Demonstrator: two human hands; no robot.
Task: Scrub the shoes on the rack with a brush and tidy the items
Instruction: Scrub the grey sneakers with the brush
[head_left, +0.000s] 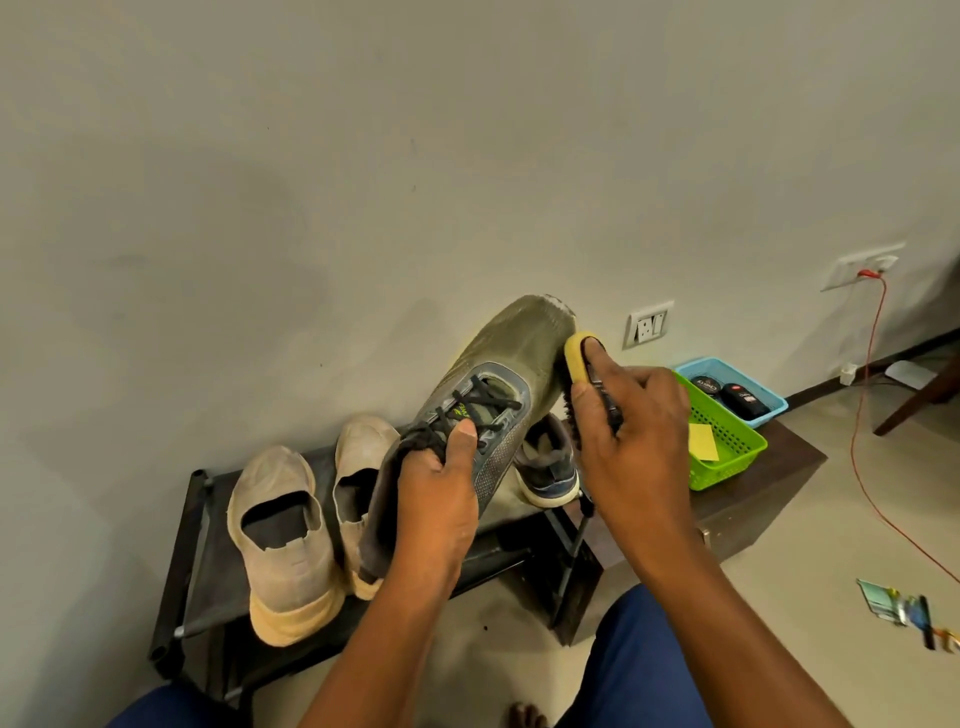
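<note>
The left hand (439, 488) gripped an olive sneaker (498, 384) above the rack (192, 545), while the right hand (631, 441) held a brush (579, 364) against its toe.

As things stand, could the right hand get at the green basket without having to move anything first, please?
Probably not at once: the right hand grips the brush against the olive sneaker. The green basket sits just right of it with nothing between, so once the brush is set down the way looks free.

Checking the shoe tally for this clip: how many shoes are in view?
4. Two beige slip-ons stand on the rack's left; the olive sneaker is in the hands; its grey mate sits behind. Lower shelves are hidden.
</note>
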